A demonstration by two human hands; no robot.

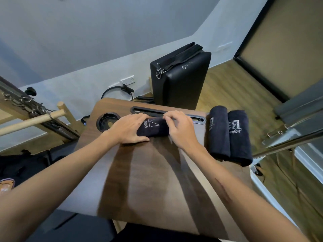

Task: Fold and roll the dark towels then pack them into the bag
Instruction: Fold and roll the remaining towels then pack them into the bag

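Note:
A dark towel (153,128) with white lettering lies rolled up near the far edge of the wooden lap table (148,172). My left hand (129,129) presses on its left end. Over the roll's right end my right hand (181,129) curls its fingers. Two more rolled dark towels (219,133) (239,137) lie side by side at the table's right edge, partly overhanging it. No bag for packing is clearly in view.
The table has a round cup recess (107,121) at far left and a long slot (167,113) along its far edge. A black padded box with straps (180,77) stands on the floor behind. Wooden and metal frame parts (35,116) sit to the left.

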